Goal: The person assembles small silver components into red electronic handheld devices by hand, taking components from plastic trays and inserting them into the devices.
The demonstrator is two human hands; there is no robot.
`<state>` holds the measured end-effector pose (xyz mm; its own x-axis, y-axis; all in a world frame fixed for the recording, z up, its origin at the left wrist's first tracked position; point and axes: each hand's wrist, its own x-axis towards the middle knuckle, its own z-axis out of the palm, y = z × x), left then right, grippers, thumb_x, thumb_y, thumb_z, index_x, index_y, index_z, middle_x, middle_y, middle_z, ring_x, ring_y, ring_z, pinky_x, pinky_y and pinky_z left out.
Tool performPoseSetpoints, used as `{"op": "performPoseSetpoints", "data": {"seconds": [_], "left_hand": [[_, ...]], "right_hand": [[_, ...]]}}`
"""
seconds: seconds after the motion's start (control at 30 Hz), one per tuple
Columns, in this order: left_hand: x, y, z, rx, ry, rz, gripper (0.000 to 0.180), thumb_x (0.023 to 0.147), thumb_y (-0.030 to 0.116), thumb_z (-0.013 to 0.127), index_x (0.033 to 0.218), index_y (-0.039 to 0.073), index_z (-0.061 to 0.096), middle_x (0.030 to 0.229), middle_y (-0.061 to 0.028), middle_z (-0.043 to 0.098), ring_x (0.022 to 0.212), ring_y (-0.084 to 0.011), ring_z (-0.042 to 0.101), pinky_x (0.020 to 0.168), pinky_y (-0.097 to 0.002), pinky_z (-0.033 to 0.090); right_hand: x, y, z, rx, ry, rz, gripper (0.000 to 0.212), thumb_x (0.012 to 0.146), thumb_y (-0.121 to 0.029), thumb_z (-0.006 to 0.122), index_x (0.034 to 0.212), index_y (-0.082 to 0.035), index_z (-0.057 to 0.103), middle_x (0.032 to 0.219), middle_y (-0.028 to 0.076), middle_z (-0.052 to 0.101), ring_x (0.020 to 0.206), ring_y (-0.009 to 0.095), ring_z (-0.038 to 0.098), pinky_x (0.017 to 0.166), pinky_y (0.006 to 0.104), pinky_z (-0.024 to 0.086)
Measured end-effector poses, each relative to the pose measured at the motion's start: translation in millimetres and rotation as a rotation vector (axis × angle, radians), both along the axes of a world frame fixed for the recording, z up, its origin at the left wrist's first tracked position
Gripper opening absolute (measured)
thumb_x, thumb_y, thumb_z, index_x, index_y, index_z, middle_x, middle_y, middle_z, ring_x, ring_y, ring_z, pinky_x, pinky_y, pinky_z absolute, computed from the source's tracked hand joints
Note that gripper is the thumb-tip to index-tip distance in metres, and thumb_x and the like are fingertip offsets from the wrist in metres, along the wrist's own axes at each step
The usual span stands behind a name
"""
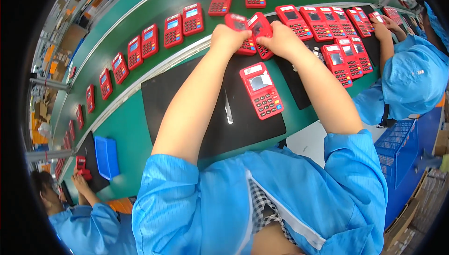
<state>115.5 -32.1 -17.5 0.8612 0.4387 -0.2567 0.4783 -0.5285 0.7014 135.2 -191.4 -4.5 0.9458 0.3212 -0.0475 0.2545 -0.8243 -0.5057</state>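
Observation:
Both of my arms reach out to the far edge of a black mat [187, 96]. My left hand [228, 40] is closed on a red card payment terminal [236, 22]. Close beside it, my right hand [279, 40] grips a second red terminal [260, 26], thumb on its face. The two terminals touch or overlap, and the fingers behind them are hidden. Nearer to me, another red terminal [262, 91] lies face up on the mat, its screen reflecting light. A slim silver tool [228, 107], perhaps tweezers, lies to its left.
Beyond a pale rail, several red terminals [173, 30] stand along a green conveyor [140, 11]. More terminals [343, 61] lie in groups at the right. Co-workers in blue sit at the right [411, 77] and lower left [93, 227]. A blue bin [107, 157] stands at the left.

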Motion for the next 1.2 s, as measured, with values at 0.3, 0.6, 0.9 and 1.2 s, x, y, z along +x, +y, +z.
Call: {"op": "performPoseSetpoints", "data": {"seconds": [0.3,0.6,0.9,1.2], "left_hand": [[-177,47,35,-1.259,-0.478,0.109,0.040,0.090,0.025,0.062,0.122,0.005,0.048,0.116,-0.0116,0.059,0.107,-0.0240,0.059,0.092,-0.0408,0.048],[-251,116,39,-0.340,-0.471,-0.165,0.038,0.069,0.008,0.079,0.103,-0.002,0.064,0.120,-0.0140,0.058,0.102,-0.0241,0.061,0.086,-0.0348,0.050],[-253,99,23,0.320,-0.286,-0.588,0.031,0.064,0.013,0.078,0.093,0.007,0.068,0.110,-0.0130,0.057,0.108,-0.0319,0.055,0.097,-0.0456,0.042],[-267,90,3,0.500,-0.454,-0.693,0.026,0.056,0.017,0.075,0.081,0.014,0.072,0.114,-0.0060,0.060,0.136,-0.0429,0.026,0.099,-0.0729,0.001]], "right_hand": [[-103,44,-1,1.351,0.985,-0.002,0.036,0.091,-0.022,0.061,0.116,-0.002,0.047,0.108,0.010,0.061,0.093,0.016,0.063,0.073,0.0292,0.050],[-154,58,23,0.504,0.558,0.486,0.025,0.086,-0.027,0.063,0.090,-0.003,0.068,0.082,0.012,0.067,0.078,0.016,0.065,0.069,0.0302,0.051],[-91,1,27,-0.200,0.035,0.180,0.054,0.074,-0.036,0.072,0.118,-0.007,0.057,0.106,0.022,0.057,0.098,0.035,0.060,0.084,0.0412,0.050],[-126,96,9,0.501,0.297,0.195,0.049,0.077,-0.038,0.073,0.099,0.000,0.053,0.081,0.010,0.060,0.074,0.017,0.058,0.067,0.0301,0.049]]}}
